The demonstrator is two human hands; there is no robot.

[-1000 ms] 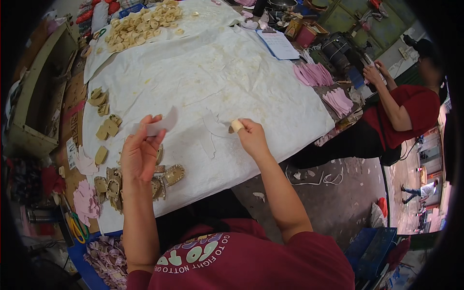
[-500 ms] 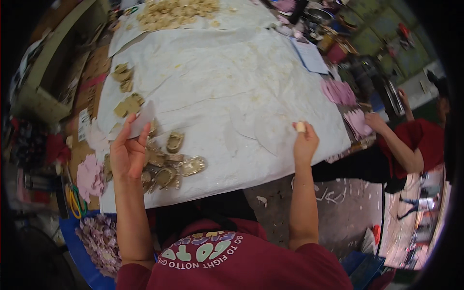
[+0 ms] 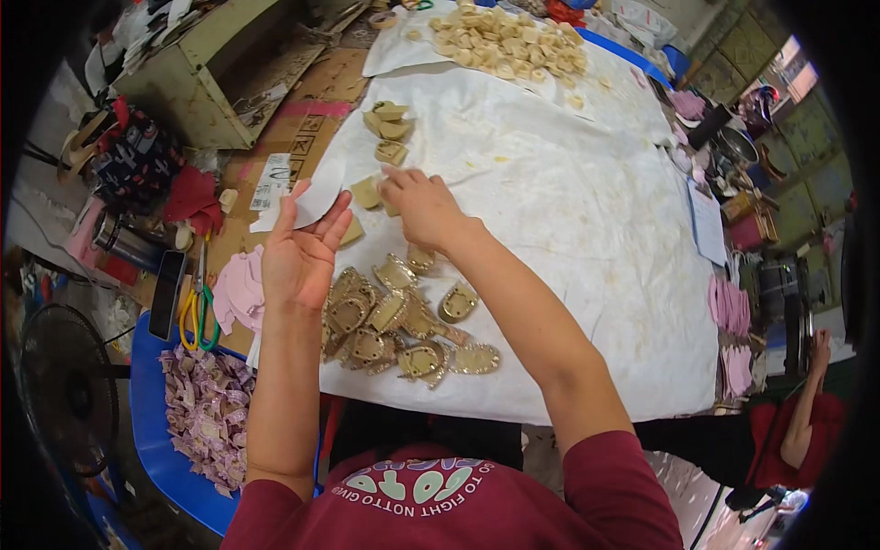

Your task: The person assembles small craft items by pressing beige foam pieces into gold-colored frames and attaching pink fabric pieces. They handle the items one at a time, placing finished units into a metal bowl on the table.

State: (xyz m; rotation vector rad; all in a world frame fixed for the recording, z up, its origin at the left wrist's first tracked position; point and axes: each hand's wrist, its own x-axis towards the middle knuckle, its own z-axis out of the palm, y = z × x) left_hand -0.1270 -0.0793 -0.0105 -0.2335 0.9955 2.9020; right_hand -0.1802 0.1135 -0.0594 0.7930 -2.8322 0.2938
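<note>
My left hand (image 3: 310, 257) is raised, palm up, with a thin white curved sheet piece (image 3: 321, 197) held between thumb and fingers. Across the table, my right hand (image 3: 422, 206) has its fingers bent and drawn together beside tan wedge-shaped blocks (image 3: 365, 193). Its fingertips are partly hidden, and a small pale bit shows at one of them; what they grip I cannot make out. Farther back lie more tan blocks (image 3: 387, 120). Nearer me is a heap of gold-beige shoe-heel-shaped pieces with beaded rims (image 3: 368, 344), and one such piece (image 3: 457, 302) lies apart.
A white cloth (image 3: 587, 266) covers the table, with a pile of cream pieces (image 3: 509, 44) at its far end. Left are pink cut pieces (image 3: 240, 289), scissors (image 3: 197, 312), a phone (image 3: 168, 293) and a blue bin (image 3: 156, 440). A clipboard (image 3: 706, 223) and another person's arm (image 3: 807, 394) are right.
My right hand has swung from the right side of the cloth leftward to the tan blocks. My left hand keeps the white sheet piece. The whole view has turned left.
</note>
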